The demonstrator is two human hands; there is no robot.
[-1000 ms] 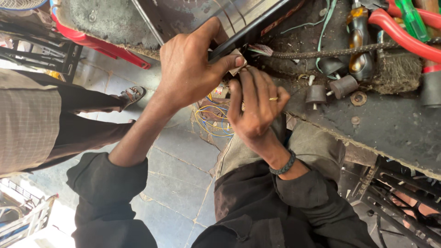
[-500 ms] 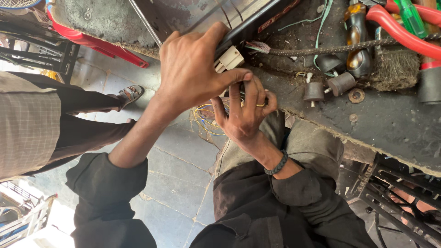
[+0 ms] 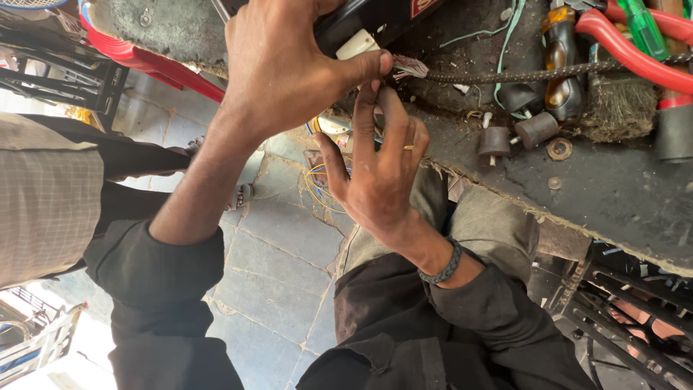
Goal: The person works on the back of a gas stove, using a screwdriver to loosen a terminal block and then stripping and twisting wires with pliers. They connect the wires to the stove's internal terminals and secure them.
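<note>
A white plastic connector [image 3: 356,45] is shown at the edge of a black casing [image 3: 361,18], at the near border of the worktop [image 3: 613,195]. The connector is pinched between the thumb and forefinger of the left hand [image 3: 285,68], which is clenched around both the connector and the casing's corner. The right hand [image 3: 379,173] is raised beneath it with fingers extended; its fingertips [image 3: 368,90] are set against the underside of the connector and the frayed wire ends [image 3: 410,67] just beside it, but no closed grasp can be made out.

For the step to be done well, the casing is best kept braced by the left hand while the plug is guided straight by the right fingertips, so that the thin leads are not bent or pulled. Yellow and blue wires [image 3: 321,189] hang loose below the worktop's edge and should be kept free of strain.

Farther out on the worktop, a length of chain [image 3: 505,74], two small dark rubber bushes [image 3: 516,133], a stiff brush [image 3: 617,108] and red-handled pliers [image 3: 635,54] are seen. A second person in a checked shirt [image 3: 47,202] stands at the left.
</note>
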